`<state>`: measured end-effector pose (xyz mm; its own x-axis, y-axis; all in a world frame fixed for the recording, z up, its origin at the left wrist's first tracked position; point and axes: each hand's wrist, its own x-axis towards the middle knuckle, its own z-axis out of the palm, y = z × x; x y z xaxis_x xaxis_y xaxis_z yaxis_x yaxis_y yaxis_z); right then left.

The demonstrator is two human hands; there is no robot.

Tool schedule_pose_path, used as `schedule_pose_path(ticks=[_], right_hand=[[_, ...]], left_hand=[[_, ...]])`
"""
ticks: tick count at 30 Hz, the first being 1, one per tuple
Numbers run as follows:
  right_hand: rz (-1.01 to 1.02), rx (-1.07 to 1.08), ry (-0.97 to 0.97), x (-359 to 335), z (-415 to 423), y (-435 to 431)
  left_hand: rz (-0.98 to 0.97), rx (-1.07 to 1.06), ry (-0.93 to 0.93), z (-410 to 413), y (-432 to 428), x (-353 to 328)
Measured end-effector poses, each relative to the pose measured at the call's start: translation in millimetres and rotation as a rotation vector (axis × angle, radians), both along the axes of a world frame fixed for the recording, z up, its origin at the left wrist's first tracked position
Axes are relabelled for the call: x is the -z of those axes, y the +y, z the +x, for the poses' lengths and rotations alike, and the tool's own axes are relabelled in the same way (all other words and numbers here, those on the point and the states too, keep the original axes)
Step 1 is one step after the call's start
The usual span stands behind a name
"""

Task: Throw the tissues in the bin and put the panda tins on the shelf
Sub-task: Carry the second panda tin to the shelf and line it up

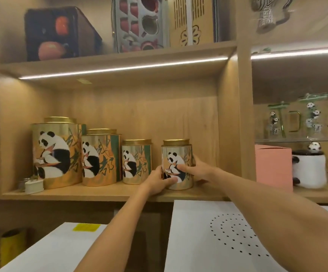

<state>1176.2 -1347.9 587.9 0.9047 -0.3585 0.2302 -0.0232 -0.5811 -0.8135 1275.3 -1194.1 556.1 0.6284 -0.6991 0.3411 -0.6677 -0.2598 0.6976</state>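
Several panda tins stand in a row on the wooden shelf [100,195], shrinking in size from left to right. The largest tin [56,154] is at the left, then a medium tin [100,158], then a small tin [136,161]. The smallest tin [177,154] stands upright at the right end, resting on the shelf board. My left hand [157,181] grips its lower left side and my right hand [193,167] wraps its right side. No tissues or bin can be seen.
A small white object [32,186] sits at the shelf's left front. A pink box [274,167] and a panda mug [309,169] fill the compartment to the right, with panda glassware [312,118] above. White boxes [228,236] lie below the shelf. The upper shelf holds tea sets [139,24].
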Motion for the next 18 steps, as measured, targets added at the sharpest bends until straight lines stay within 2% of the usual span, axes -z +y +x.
schedule_pose_path(ticks=[6,10,18], right_hand=[[-0.011,0.037,-0.087,10,29,-10],[-0.011,0.094,-0.162,36,40,-18],[-0.107,0.126,-0.133,44,42,-34]], left_hand=[[-0.131,-0.19,-0.056,26,-15,17],[-0.172,-0.235,-0.079,34,-20,22],[-0.174,-0.294,-0.159,43,-23,27]])
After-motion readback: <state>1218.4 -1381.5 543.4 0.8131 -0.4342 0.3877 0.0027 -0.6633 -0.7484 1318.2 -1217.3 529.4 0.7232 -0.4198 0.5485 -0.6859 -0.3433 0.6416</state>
